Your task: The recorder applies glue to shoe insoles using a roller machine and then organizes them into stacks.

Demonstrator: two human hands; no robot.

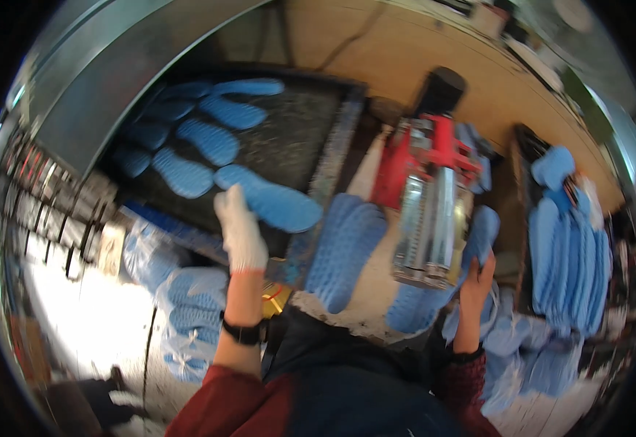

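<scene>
My left hand (238,229), in a white knit glove, pinches the near-left end of a blue shoe insole (278,204) over the dark conveyor bed (289,138). Bare, my right hand (476,284) grips another blue insole (484,229), which stands upright beside a red and metal stamping machine (434,189). The fingers behind that insole are partly hidden. Several more blue insoles (208,142) lie in rows on the bed, some running back under a metal hood. Between bed and machine rests a stack of textured blue insoles (345,251).
Over the bed's far left slants the grey metal hood (114,87). More insoles (412,306) lie below the machine's front. A box of upright insoles (569,255) stands at right. Clear plastic bags of insoles (194,320) sit at lower left, others (503,349) at lower right.
</scene>
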